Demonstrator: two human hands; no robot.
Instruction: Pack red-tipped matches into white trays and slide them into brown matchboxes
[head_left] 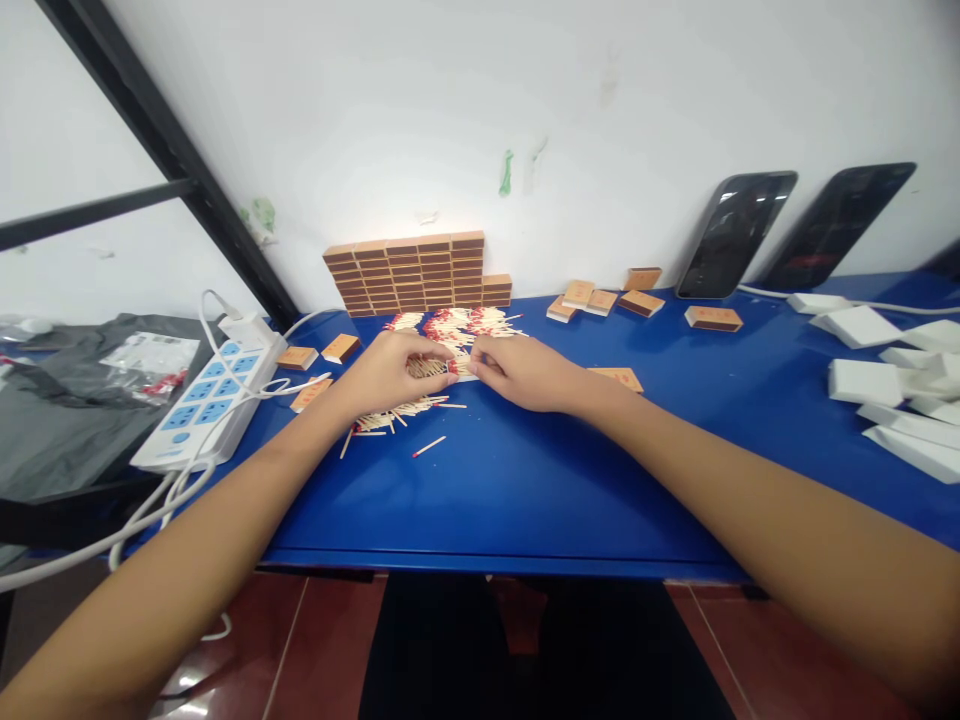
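My left hand [394,370] and my right hand [525,372] meet over a heap of red-tipped matches [450,328] on the blue table [525,480]. The left hand's fingers are curled around a small bundle of matches [429,368]. The right hand pinches the end of that bundle, where a small white tray seems to sit. More loose matches [394,412] lie under and in front of the left hand, and a single match [429,446] lies apart nearer to me.
A stacked wall of orange matchboxes [420,272] stands against the white wall. Loose matchboxes [600,298] lie to the right and left. A white power strip [210,400] with cables sits at the left edge. White inner trays [892,385] pile at right; two dark phones [739,232] lean on the wall.
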